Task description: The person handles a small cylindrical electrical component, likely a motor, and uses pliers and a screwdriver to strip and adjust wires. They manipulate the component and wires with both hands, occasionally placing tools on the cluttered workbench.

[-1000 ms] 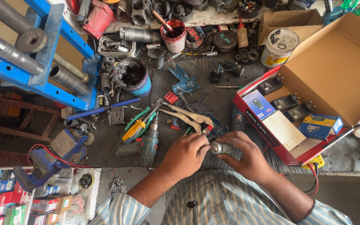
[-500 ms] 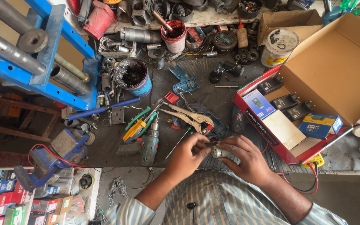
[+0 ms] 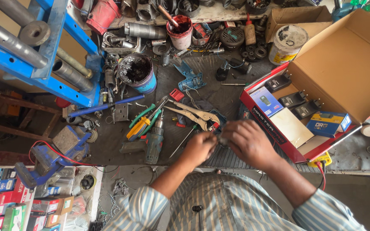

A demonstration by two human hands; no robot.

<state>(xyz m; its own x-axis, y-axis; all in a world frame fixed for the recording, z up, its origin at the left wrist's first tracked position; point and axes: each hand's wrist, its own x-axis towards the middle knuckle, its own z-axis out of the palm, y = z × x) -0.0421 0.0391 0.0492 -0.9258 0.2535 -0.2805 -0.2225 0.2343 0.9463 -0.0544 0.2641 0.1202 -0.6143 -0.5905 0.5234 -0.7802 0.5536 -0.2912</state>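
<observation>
hands closer over small part

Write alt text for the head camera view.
Two hands, left hand and right hand, meet over a small dark part above a cluttered workbench. Pliers, a drill and an open red box lie nearby.

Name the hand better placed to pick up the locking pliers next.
Left, probably. The left hand sits just below the locking pliers; the right hand lies farther off, cupped over the small metal part.
</observation>
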